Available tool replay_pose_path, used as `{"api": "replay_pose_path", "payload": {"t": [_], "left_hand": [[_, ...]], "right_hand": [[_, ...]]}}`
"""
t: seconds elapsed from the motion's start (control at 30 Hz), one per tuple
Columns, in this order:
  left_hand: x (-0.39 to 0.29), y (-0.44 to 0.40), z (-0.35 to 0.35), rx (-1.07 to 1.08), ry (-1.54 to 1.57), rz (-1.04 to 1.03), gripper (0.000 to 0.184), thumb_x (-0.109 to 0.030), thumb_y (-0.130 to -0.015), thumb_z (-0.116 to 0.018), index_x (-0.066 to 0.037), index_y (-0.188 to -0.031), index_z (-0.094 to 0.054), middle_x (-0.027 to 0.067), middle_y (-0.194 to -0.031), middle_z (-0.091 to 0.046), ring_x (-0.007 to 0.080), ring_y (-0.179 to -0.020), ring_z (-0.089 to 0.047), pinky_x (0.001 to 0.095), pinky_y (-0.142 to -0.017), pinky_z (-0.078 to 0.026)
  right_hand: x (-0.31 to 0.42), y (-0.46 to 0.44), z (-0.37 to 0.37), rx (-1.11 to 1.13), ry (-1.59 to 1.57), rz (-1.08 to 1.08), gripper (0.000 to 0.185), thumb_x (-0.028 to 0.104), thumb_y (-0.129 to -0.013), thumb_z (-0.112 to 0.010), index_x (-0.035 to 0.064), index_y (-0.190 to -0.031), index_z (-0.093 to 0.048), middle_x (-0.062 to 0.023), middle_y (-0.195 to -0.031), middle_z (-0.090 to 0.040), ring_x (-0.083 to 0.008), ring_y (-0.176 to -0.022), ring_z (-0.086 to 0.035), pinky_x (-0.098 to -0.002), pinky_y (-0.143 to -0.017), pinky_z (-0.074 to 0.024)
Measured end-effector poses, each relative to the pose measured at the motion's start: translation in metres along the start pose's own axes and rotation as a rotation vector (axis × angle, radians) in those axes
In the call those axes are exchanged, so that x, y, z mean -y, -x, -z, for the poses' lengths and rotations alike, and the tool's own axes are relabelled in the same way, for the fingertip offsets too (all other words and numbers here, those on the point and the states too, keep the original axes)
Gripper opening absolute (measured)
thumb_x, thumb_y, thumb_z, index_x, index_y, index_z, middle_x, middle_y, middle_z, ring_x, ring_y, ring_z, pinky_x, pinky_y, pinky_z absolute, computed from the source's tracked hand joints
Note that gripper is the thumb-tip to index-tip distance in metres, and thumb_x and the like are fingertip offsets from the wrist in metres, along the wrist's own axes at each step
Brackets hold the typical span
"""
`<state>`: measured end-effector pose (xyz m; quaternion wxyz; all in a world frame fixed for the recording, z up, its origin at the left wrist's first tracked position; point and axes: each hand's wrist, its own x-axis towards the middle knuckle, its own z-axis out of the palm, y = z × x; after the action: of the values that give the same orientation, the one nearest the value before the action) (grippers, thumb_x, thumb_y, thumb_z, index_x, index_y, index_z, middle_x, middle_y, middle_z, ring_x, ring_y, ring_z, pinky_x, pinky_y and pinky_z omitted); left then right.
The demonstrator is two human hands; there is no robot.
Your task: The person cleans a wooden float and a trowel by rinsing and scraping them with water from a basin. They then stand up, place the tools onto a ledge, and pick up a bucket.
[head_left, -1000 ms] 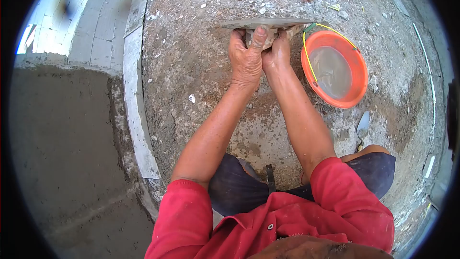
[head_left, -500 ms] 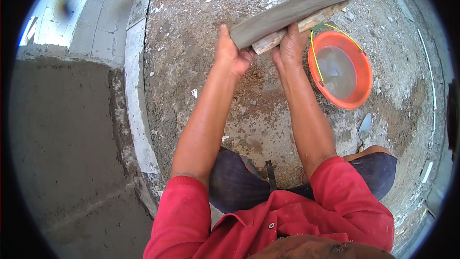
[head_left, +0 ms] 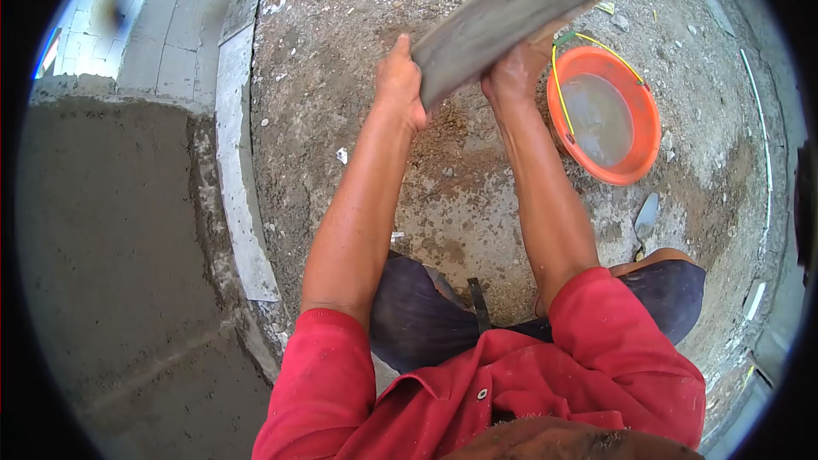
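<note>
Nearest the camera: red short-sleeved shirt (head_left: 520, 375) with a light button, and dark navy cloth (head_left: 417, 315) over bent knees, both on the body side of the hands. Arms extended forward, forearms bare.

Left hand (head_left: 400, 83): gripping the near end of a long, grey, smooth-faced board (head_left: 528, 24), thumb up along its end, other fingers partly hidden. Right hand (head_left: 516, 77): closed at the lower edge further along the same board; fingertips out of sight behind it, so exact hold cannot be read. Board is raised in both hands and tilted, running from the left hand up past the right hand and out at the upper edge of view.

Pointed grey metal trowel (head_left: 647, 215): on the ground, right of the right hand and closer to the body. Round orange plastic bucket (head_left: 645, 158) with yellow handle: just right of the right hand, holding murky grey liquid (head_left: 599, 119). Gritty brown-grey ground (head_left: 460, 230) beneath both hands, with scattered white chips.

Left of the left hand: long pale flat strip (head_left: 241, 179), then a dark grey smooth surface (head_left: 111, 221). Farther, ahead and left of the left hand: pale grey blockwork (head_left: 187, 43).
</note>
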<state>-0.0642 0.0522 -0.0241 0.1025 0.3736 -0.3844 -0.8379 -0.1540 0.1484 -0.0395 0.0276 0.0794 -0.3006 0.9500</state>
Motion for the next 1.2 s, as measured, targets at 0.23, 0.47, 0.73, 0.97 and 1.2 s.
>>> {"api": "replay_pose_path", "payload": {"t": [0.23, 0.47, 0.73, 0.97, 1.2], "left_hand": [[0.026, 0.018, -0.012, -0.003, -0.946, -0.498, 0.061, -0.041, -0.108, -0.033, 0.006, -0.147, -0.035, 0.0241, -0.15, -0.039, 0.0401, -0.141, -0.038, 0.0466, -0.117, -0.032], [0.019, 0.001, -0.038, 0.027, -0.74, -0.841, 0.062, -0.038, -0.108, -0.032, 0.003, -0.155, -0.027, 0.0246, -0.156, -0.031, 0.0354, -0.146, -0.03, 0.04, -0.119, -0.027], [-0.091, -0.006, 0.05, 0.276, 0.098, -0.682, 0.031, -0.024, -0.105, -0.051, -0.003, -0.127, -0.058, 0.0114, -0.121, -0.066, 0.0276, -0.11, -0.065, 0.0477, -0.098, -0.053], [-0.142, 0.01, 0.083, 0.379, 0.27, -0.701, 0.027, -0.029, -0.102, -0.06, -0.011, -0.122, -0.063, 0.0101, -0.121, -0.068, 0.0276, -0.108, -0.067, 0.05, -0.095, -0.055], [-0.133, 0.005, 0.091, -0.27, 0.238, -0.803, 0.037, -0.049, -0.098, -0.058, -0.012, -0.095, -0.061, 0.0015, -0.076, -0.058, 0.0211, -0.071, -0.06, 0.0404, -0.068, -0.053]], "right_hand": [[-0.021, -0.018, 0.021, 0.046, 0.354, 0.012, 0.031, 0.015, -0.091, -0.07, -0.0037, -0.114, -0.059, -0.0097, -0.107, -0.07, -0.0182, -0.093, -0.067, -0.033, -0.079, -0.0544], [-0.014, 0.049, 0.06, 0.356, 0.759, -0.296, 0.035, 0.015, -0.094, -0.069, -0.0007, -0.124, -0.059, -0.0068, -0.111, -0.069, -0.0137, -0.096, -0.064, -0.0316, -0.086, -0.0537], [0.018, 0.11, 0.088, 0.825, 0.691, -0.93, 0.039, 0.014, -0.09, -0.074, 0.0012, -0.126, -0.065, -0.0011, -0.115, -0.071, -0.0112, -0.099, -0.063, -0.0288, -0.09, -0.0499], [0.021, 0.099, 0.091, 0.958, 0.639, -1.005, 0.047, 0.025, -0.088, -0.073, 0.0017, -0.129, -0.065, -0.0037, -0.12, -0.07, -0.0125, -0.108, -0.06, -0.0299, -0.097, -0.0463], [0.005, 0.092, 0.1, 0.975, 1.111, -0.724, 0.028, 0.021, -0.079, -0.075, 0.005, -0.101, -0.072, -0.0062, -0.089, -0.074, -0.0204, -0.076, -0.067, -0.0368, -0.071, -0.0524]]}}
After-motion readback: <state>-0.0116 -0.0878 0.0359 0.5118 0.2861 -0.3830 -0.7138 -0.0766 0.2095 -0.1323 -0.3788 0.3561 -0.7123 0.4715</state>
